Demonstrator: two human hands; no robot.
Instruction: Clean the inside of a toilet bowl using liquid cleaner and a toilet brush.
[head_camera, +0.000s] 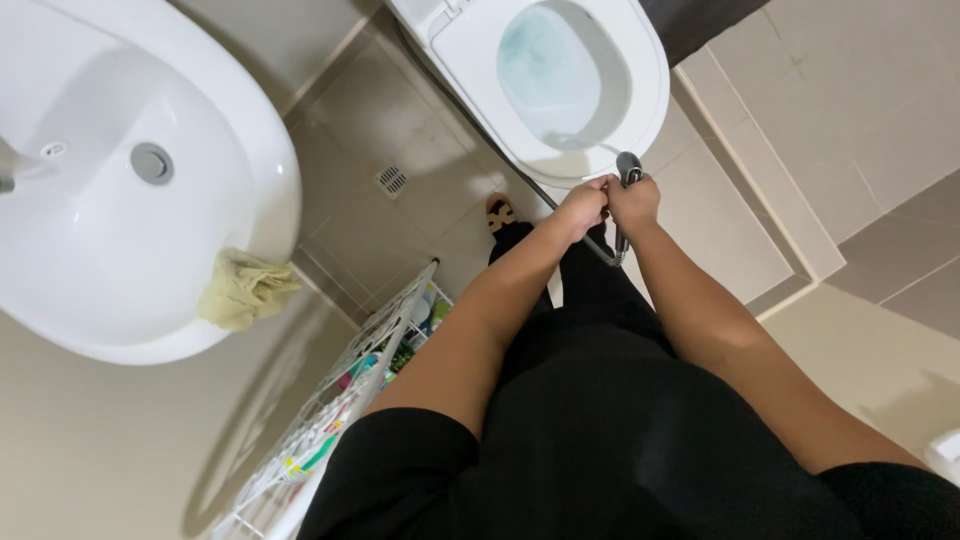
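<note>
both hands (608, 205) grip sprayer (627, 172), long axis upright, nozzle toward toilet (650, 110).

Toilet (560, 90) blocks ahead; tile floor (730, 240) free rt; rack (340, 400) crowds lft.

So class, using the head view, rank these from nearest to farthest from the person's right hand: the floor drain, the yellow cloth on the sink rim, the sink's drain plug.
From the right hand:
1. Floor drain, on the tiles to its left.
2. Yellow cloth, draped over the sink's near rim.
3. Sink drain plug, in the basin, farthest left.
</note>
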